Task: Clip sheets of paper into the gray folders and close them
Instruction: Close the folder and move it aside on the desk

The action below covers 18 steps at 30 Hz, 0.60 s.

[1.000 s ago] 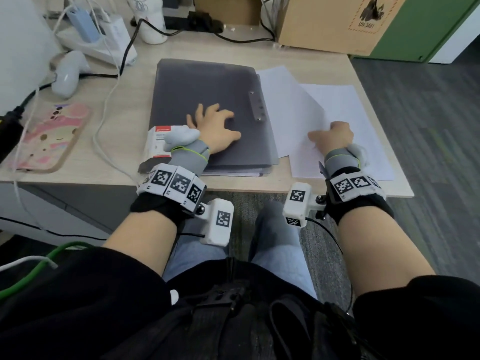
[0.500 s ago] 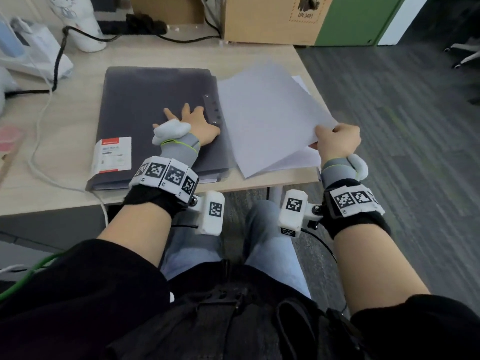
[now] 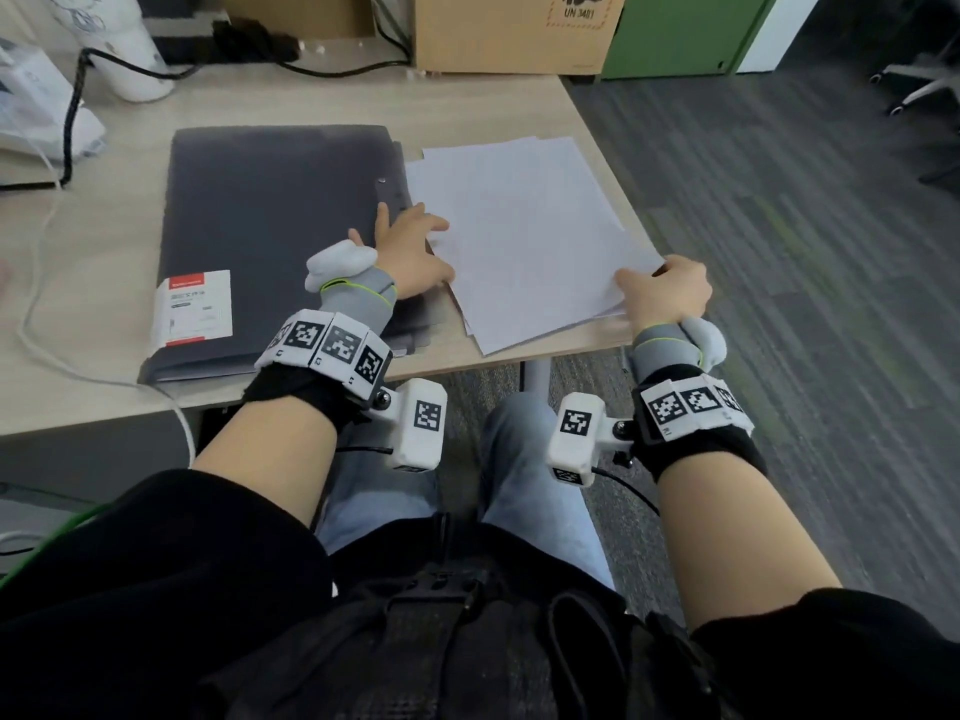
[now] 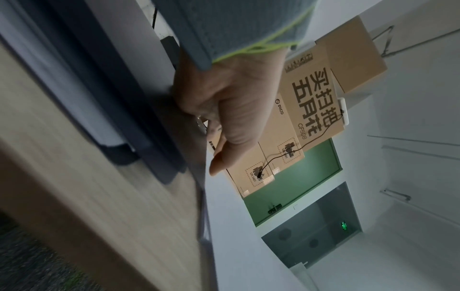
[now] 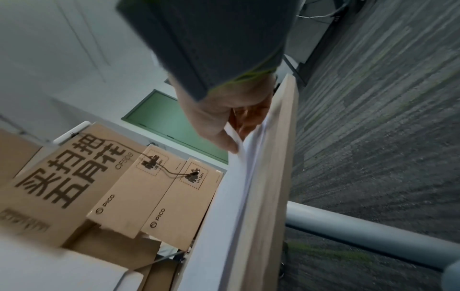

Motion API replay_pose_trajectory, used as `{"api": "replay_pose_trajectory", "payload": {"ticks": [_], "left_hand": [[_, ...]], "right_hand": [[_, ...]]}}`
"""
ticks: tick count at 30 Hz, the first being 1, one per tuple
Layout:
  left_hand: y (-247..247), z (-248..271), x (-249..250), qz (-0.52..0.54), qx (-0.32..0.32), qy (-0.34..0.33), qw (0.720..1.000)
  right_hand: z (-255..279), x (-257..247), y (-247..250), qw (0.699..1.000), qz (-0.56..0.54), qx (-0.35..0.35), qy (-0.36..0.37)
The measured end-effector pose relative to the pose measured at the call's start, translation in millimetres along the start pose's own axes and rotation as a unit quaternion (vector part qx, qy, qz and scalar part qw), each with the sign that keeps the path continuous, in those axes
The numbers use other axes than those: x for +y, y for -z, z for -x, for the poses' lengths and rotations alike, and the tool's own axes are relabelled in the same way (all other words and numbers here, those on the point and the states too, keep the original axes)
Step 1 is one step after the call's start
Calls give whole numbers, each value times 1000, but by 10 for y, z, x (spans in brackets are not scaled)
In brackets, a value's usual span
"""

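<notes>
A stack of gray folders (image 3: pixel 270 210) lies closed on the desk, a white and red label on its near left corner. A metal clip (image 3: pixel 389 194) shows at its right edge. My left hand (image 3: pixel 410 246) rests flat there, fingers spread, the thumb reaching onto the white sheets of paper (image 3: pixel 524 226) beside it. In the left wrist view the left hand (image 4: pixel 231 110) presses the gray cover (image 4: pixel 174 126). My right hand (image 3: pixel 665 293) pinches the sheets' near right corner at the desk's edge. The right wrist view shows the right hand's (image 5: pixel 216 122) thumb on the sheets (image 5: pixel 224 196).
Cardboard boxes (image 3: pixel 514 28) and a green cabinet (image 3: pixel 685 28) stand behind the desk. A white cup (image 3: pixel 119 49) and a black cable (image 3: pixel 156 70) sit at the back left. A white cable (image 3: pixel 36 314) trails on the left. The desk edge (image 5: pixel 271 177) is just right of the sheets.
My left hand has slid right from the folder's middle to its clip edge. The sheet my right hand held raised now lies low over the other sheets.
</notes>
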<state>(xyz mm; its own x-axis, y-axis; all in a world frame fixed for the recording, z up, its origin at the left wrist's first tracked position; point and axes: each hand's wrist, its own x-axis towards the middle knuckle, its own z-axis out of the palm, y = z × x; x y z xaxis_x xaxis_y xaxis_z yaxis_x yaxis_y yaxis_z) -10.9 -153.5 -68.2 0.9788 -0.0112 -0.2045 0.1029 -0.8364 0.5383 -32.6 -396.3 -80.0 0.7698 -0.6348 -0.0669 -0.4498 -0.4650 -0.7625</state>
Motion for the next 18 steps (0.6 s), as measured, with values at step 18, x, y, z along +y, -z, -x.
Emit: {"api": "replay_pose_trajectory", "payload": {"ticks": [18], "left_hand": [[725, 452, -1001, 44, 224, 233, 945]], "right_hand": [[996, -907, -893, 943, -16, -289, 164]]}}
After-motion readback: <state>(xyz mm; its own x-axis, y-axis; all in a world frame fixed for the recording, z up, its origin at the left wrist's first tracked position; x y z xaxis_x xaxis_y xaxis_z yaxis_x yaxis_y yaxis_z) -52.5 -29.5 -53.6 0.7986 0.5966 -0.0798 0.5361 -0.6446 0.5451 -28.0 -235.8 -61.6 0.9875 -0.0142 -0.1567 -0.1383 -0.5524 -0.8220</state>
